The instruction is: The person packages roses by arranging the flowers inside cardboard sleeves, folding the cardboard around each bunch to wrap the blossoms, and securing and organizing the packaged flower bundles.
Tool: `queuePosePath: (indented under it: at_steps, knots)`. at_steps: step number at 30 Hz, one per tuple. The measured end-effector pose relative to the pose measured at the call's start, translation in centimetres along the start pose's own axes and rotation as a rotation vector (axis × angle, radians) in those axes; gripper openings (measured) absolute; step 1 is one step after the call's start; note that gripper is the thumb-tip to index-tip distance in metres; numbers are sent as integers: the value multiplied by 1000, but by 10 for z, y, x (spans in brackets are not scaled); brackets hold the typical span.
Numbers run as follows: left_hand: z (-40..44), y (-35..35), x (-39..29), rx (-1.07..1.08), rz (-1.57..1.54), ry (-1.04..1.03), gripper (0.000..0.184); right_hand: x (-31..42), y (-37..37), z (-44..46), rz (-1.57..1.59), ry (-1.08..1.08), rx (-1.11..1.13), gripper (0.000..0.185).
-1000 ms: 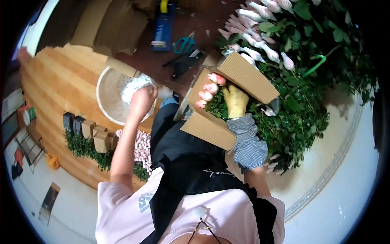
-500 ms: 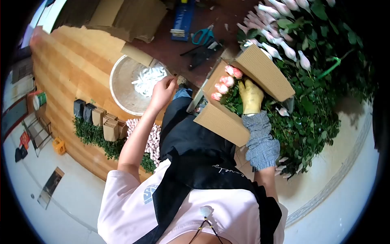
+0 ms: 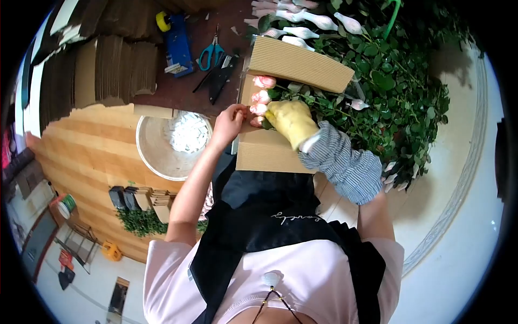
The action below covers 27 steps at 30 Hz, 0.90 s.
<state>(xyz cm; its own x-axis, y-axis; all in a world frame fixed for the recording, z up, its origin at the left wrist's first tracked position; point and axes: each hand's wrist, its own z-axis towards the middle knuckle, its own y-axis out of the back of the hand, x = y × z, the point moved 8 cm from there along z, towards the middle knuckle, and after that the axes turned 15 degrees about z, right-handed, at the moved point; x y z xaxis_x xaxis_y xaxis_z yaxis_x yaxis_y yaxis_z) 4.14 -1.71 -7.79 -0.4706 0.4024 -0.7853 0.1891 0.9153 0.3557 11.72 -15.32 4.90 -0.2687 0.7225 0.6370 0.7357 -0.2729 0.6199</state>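
An open cardboard box [image 3: 272, 154] holds a column of several pink roses [image 3: 261, 98], their heads to the left and leafy stems to the right. My left hand [image 3: 229, 123], bare, is closed in a pinch at the box's left edge, beside the lower rose heads; what it pinches is too small to make out. My right hand [image 3: 293, 121], in a yellow glove with a checked sleeve cover, lies over the stems, fingers curled at the lower rose heads. Its palm side is hidden.
A round bin [image 3: 156, 163] with white scraps stands at left. Beyond are blue-handled scissors [image 3: 211, 55], a black tool [image 3: 220, 78], a blue tape dispenser [image 3: 177, 46] and stacked cardboard [image 3: 121, 70]. Net-wrapped roses [image 3: 318, 20] with dense foliage lie right. Paper-wrapped bundles [image 3: 144, 198] stand lower left.
My left hand has moved from over the bin to the box edge. My gloved hand has shifted from the stems towards the rose heads. The view has turned, and the box appears straighter.
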Motion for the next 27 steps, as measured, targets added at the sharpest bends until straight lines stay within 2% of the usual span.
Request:
queuePosePath:
  at_steps: [2,3,5,6,8,12,15,17,18,21,24,25,27]
  knots:
    - [-7,2,-7,-4,-172,10,24,-39,-22,10,-248,-288,136,31]
    - [-6,3,-5,6,-160,7,24,-40,-23,13,-235,-294,128,31]
    - [-4,-1,2,60,-237,38,24,-34,-35,16,-318,-151,242,39]
    - [-4,1,2,65,-229,42,24,-39,-37,14,-308,-152,241,39]
    - [-5,0,0,122,-283,36,23,-38,-40,7,-305,17,230,46]
    - [-4,4,-9,159,-285,62,22,-38,-34,18,-268,-98,231,55]
    - [-8,8,-29,174,-345,17,18,-37,-35,21,-255,-69,256,52]
    - [-15,40,-97,-150,651,-382,17,-33,-34,20,-280,-13,253,47]
    - [-16,43,-119,-267,776,-595,22,-35,-36,17,-275,-18,253,47]
    - [-14,31,-127,-180,866,-731,25,-34,-26,6,-181,52,167,40]
    - [-9,19,-117,-95,869,-841,27,-29,2,-7,-93,-7,39,33]
    - [-11,20,-117,-108,861,-851,26,-15,15,-5,-261,-21,37,22]
    - [-14,20,-116,-115,854,-863,26,-34,5,14,-385,-128,53,16]
